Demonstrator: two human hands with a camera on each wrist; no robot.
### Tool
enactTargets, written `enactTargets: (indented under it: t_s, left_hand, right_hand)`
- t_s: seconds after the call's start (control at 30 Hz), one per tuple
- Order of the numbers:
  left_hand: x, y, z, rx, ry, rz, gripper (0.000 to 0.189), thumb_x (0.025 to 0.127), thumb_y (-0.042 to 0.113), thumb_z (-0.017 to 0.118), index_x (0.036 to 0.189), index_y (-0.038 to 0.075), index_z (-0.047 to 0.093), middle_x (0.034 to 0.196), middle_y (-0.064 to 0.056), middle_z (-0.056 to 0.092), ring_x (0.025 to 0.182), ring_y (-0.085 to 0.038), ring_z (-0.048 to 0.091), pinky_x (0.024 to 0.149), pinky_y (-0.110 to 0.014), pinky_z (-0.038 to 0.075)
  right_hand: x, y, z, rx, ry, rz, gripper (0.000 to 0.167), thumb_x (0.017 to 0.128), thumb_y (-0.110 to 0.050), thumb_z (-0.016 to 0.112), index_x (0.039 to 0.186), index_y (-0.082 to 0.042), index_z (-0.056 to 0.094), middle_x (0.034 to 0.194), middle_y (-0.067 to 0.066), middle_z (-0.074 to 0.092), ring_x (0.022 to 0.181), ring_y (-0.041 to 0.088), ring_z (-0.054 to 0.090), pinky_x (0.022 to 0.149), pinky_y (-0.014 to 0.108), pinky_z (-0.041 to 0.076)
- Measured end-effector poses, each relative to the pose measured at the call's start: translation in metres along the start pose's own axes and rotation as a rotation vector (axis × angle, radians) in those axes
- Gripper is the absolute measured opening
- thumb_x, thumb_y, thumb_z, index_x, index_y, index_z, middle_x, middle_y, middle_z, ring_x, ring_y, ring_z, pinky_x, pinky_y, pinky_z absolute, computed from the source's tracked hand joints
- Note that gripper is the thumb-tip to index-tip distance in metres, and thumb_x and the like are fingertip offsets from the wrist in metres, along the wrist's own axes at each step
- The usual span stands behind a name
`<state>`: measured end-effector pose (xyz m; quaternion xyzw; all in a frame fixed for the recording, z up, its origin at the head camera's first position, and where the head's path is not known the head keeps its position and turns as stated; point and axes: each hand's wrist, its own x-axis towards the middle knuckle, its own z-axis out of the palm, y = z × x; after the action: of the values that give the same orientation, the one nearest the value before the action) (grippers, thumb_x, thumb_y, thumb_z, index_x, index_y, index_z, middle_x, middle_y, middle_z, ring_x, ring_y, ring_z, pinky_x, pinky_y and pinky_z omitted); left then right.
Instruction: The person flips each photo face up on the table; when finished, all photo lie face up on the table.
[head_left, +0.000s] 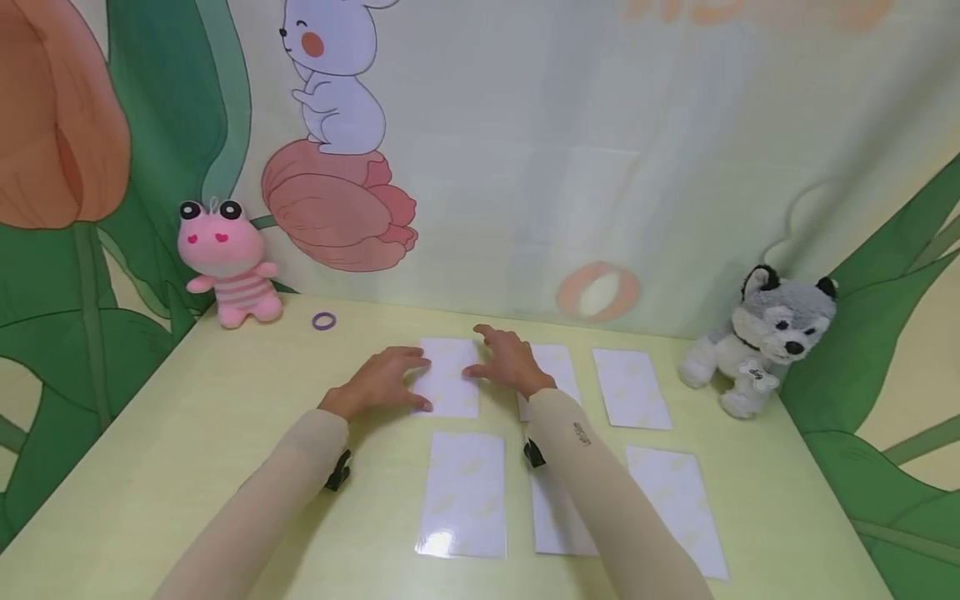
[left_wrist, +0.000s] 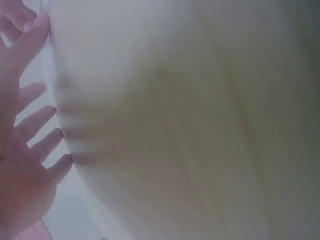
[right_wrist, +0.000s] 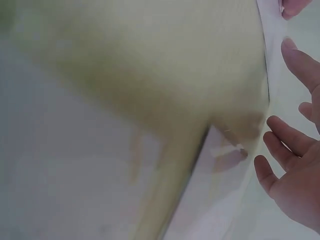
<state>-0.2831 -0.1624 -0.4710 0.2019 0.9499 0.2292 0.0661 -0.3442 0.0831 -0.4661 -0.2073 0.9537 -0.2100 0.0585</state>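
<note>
A white card with faint yellow marks (head_left: 447, 379) lies flat on the table, at the left end of the back row. At its left edge is my left hand (head_left: 382, 382), its fingers spread and the thumb at the near left corner. My right hand (head_left: 510, 360) hovers by the card's right edge, index finger and thumb apart. In the left wrist view, the left hand (left_wrist: 25, 145) has its fingers extended, their tips at the table surface. The right wrist view shows loosely bent, separated fingers on the right hand (right_wrist: 295, 160); nothing is between them.
Two more back-row cards (head_left: 632, 388) and three front-row cards (head_left: 461, 496) lie face-alike; the right arm partly covers some. A purple ring (head_left: 324, 321) sits at the back left. A pink frog plush (head_left: 228, 262) and a grey husky plush (head_left: 780, 333) stand at the back corners.
</note>
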Motion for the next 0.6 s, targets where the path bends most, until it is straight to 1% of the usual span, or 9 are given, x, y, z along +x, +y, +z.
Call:
enactTargets:
  t_s: [0.1,0.2,0.4,0.53,0.6]
  left_hand:
    - [0.001,0.001,0.000,0.026,-0.012,0.004,0.076,0.078,0.049,0.082,0.139,0.008,0.059,0.155,-0.018,0.042,0.145,-0.041,0.035,0.117,-0.058,0.028]
    - [0.003,0.002,-0.002,0.054,-0.027,-0.001,0.078,0.077,0.052,0.081,0.139,0.010,0.059,0.157,-0.017,0.041,0.146,-0.039,0.034,0.117,-0.057,0.028]
    - [0.003,0.005,-0.004,0.055,-0.068,-0.031,0.078,0.076,0.052,0.082,0.141,0.014,0.059,0.158,-0.017,0.038,0.148,-0.039,0.031,0.118,-0.058,0.027]
    - [0.003,0.004,-0.002,0.076,-0.084,-0.038,0.077,0.077,0.053,0.081,0.141,0.016,0.058,0.159,-0.017,0.038,0.148,-0.038,0.031,0.118,-0.058,0.027]
    - [0.002,0.003,-0.001,0.087,-0.088,-0.044,0.077,0.077,0.053,0.081,0.142,0.016,0.058,0.159,-0.016,0.038,0.148,-0.038,0.031,0.118,-0.057,0.028]
  right_hand:
    - [0.004,-0.001,0.001,0.007,-0.001,0.015,0.082,0.083,-0.044,0.079,0.150,-0.017,0.042,0.136,0.014,0.062,0.130,0.035,0.052,0.110,0.059,0.035]
    - [0.008,-0.002,0.001,0.018,0.001,0.025,0.082,0.083,-0.045,0.080,0.150,-0.016,0.042,0.138,0.014,0.061,0.132,0.035,0.051,0.111,0.059,0.034]
    - [0.012,-0.004,0.002,0.037,-0.009,0.037,0.080,0.084,-0.043,0.079,0.150,-0.016,0.042,0.138,0.013,0.061,0.134,0.035,0.049,0.112,0.058,0.033]
    - [0.013,-0.006,0.003,0.102,0.000,0.046,0.077,0.085,-0.038,0.080,0.148,-0.012,0.044,0.137,0.016,0.061,0.132,0.034,0.051,0.112,0.057,0.035]
    - [0.014,-0.007,0.004,0.157,0.011,0.052,0.075,0.085,-0.035,0.080,0.147,-0.011,0.045,0.136,0.018,0.061,0.130,0.034,0.053,0.111,0.054,0.037]
